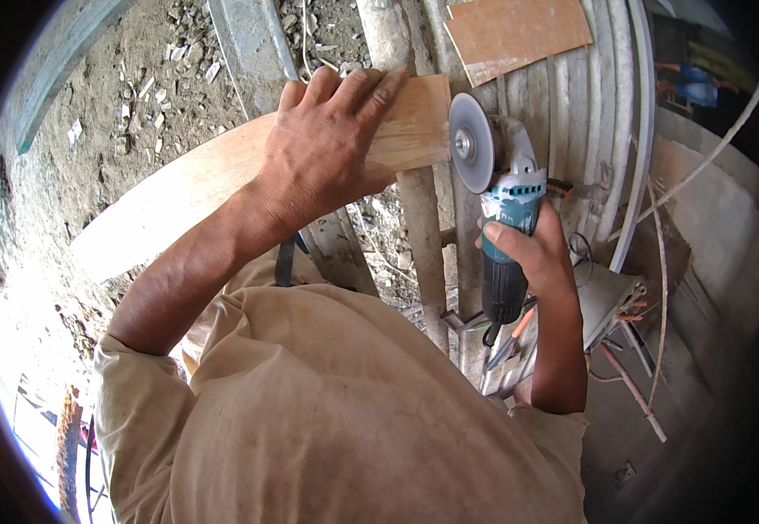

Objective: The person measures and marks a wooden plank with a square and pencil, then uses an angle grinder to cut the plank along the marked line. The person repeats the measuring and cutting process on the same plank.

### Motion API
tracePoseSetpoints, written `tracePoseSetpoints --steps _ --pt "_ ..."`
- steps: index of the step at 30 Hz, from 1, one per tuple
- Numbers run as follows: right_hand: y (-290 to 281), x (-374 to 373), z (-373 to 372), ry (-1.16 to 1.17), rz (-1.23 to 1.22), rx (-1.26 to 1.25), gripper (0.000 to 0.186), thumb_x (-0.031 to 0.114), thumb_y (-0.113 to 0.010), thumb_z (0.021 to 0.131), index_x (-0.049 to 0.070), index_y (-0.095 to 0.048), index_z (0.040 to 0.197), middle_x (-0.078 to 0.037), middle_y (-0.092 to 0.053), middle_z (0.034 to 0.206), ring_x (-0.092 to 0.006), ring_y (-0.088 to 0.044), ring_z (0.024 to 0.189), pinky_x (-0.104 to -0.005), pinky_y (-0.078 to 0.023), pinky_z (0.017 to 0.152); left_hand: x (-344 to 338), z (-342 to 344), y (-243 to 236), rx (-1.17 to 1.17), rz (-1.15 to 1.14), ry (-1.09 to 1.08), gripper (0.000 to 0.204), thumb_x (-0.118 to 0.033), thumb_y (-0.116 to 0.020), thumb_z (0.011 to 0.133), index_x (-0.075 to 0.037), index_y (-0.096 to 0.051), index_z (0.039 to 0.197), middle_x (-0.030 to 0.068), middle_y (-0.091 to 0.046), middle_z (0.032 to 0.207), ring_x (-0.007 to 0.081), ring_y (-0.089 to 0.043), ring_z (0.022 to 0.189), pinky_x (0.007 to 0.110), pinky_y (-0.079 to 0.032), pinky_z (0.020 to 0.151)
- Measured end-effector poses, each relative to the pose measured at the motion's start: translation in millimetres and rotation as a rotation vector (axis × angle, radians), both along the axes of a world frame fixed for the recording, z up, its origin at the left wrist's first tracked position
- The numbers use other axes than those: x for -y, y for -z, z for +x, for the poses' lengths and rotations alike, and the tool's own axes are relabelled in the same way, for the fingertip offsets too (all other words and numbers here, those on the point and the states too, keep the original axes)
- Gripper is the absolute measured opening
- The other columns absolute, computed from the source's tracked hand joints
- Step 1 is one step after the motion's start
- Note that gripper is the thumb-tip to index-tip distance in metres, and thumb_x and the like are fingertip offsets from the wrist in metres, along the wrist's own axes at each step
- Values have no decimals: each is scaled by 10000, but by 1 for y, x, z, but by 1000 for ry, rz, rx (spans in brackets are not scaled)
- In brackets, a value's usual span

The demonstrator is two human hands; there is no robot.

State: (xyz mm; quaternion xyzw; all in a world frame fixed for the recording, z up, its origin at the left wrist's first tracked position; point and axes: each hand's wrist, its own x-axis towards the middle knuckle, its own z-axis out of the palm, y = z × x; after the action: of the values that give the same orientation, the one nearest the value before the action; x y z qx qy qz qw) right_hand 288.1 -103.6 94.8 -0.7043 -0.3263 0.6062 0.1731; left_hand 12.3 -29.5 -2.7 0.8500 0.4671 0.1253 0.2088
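Note:
My left hand (327, 140) presses on a long wooden board (196, 170), its fingers laid across the top near the board's right end. Bright light washes out the board's left end. In my right hand (536, 240) is an angle grinder (510, 210) with a teal and black body, held upright with the thumb across the front. Its grey cutting disc (472, 144) stands just right of the board's end, with a narrow gap seeming to lie between them. Whether the disc is spinning I cannot tell.
Ridged grey metal bars (563, 113) run beneath the grinder. A brown tile-like sheet (519, 35) lies on them at the back. Rubble (161, 96) covers the ground at left. Orange-handled tools (519, 327) lie near my right elbow, and a pipe (632, 393) leans at lower right.

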Motion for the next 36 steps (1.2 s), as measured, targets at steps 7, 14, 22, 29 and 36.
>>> tracePoseSetpoints --steps 7,14,22,29,36 --pt "3 -1 1 -4 25 6 540 273 -823 800 22 -600 1223 -35 -645 1007 -135 -613 907 -321 -519 831 0 1 -5 0 -16 0 1143 -458 -933 641 -137 -393 1596 106 -543 1385 310 -532 1195 477 -437 998" --pt "7 -4 4 -54 14 47 591 319 -805 779 -17 -591 1214 -127 -678 985 -217 -702 824 -361 -572 773 -1 0 -8 25 -47 -8 1113 -412 -902 666 -143 -365 1603 75 -537 1375 299 -523 1185 461 -426 997" --pt "4 -6 1 -18 -2 20 581 294 -817 786 0 -587 1231 -80 -656 1002 -170 -653 882 -333 -543 805 -1 2 -8 3 -82 -2 1103 -419 -893 678 -142 -364 1604 80 -516 1407 299 -512 1210 462 -423 1010" --pt "6 -8 3 -44 25 47 617 326 -805 781 -18 -573 1238 -130 -676 981 -216 -705 825 -361 -573 783 -1 1 -9 21 -85 -10 1156 -441 -936 642 -157 -373 1611 85 -538 1398 293 -536 1170 469 -412 1023" --pt "9 -10 5 -53 32 38 600 323 -806 780 -13 -583 1224 -125 -678 993 -215 -704 825 -357 -568 778 -2 1 -9 11 -81 2 1110 -410 -907 675 -134 -367 1605 85 -516 1405 299 -515 1196 468 -418 1016"
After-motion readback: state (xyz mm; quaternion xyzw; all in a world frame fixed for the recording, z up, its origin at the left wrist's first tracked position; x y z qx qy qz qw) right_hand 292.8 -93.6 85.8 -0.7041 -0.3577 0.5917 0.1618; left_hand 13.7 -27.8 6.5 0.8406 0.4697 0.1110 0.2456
